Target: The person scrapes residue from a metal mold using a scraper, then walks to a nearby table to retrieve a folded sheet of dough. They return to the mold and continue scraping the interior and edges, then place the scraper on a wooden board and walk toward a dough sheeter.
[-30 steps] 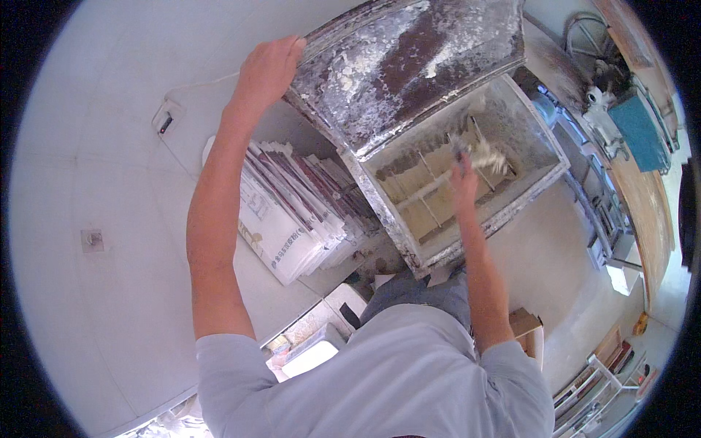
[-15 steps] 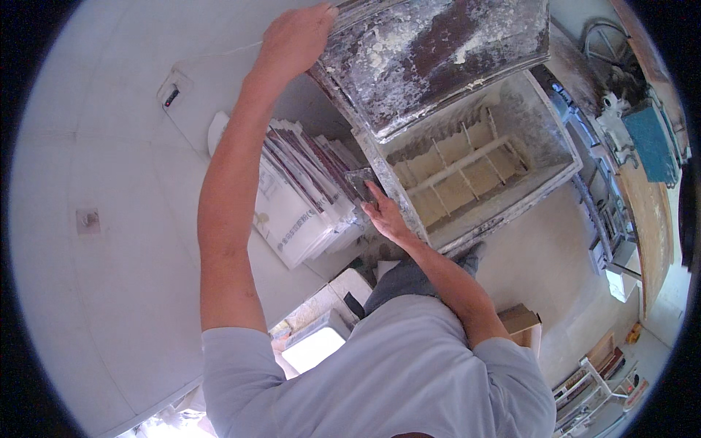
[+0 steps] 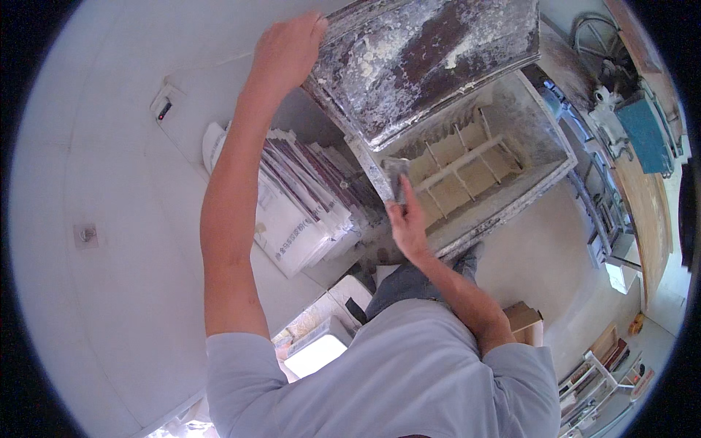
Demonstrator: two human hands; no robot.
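Holding up the crusted lid [image 3: 431,66] above the bin [image 3: 540,131] with the left hand [image 3: 288,52], fingers together and hooked over its far left edge (tips partly hidden, so impossible to tell how tightly). Gripping a flat grey scraper [image 3: 398,175] in the right hand [image 3: 410,228] at the bin's left rim, fingers clamped around it; blurred there, so no telling contact from a slight gap.

Better, at a guess, to brace the lid steadily clear of the right forearm, lay the blade flat along the rim rather than digging in a corner, and stroke inward, letting loose powder drop inside, away from the rods on the shaft [image 3: 460,166].

Flaking pale on the lid's underside, over brown and dark patches; powdery cream inside the bin. Left of the bin, stacked white and brown sacks [image 3: 307,197] before a pale wall [image 3: 139,292]; right of it, dusty floor [image 3: 540,241] and, beyond, a teal panel [image 3: 646,135] near a long wooden board [image 3: 642,219].
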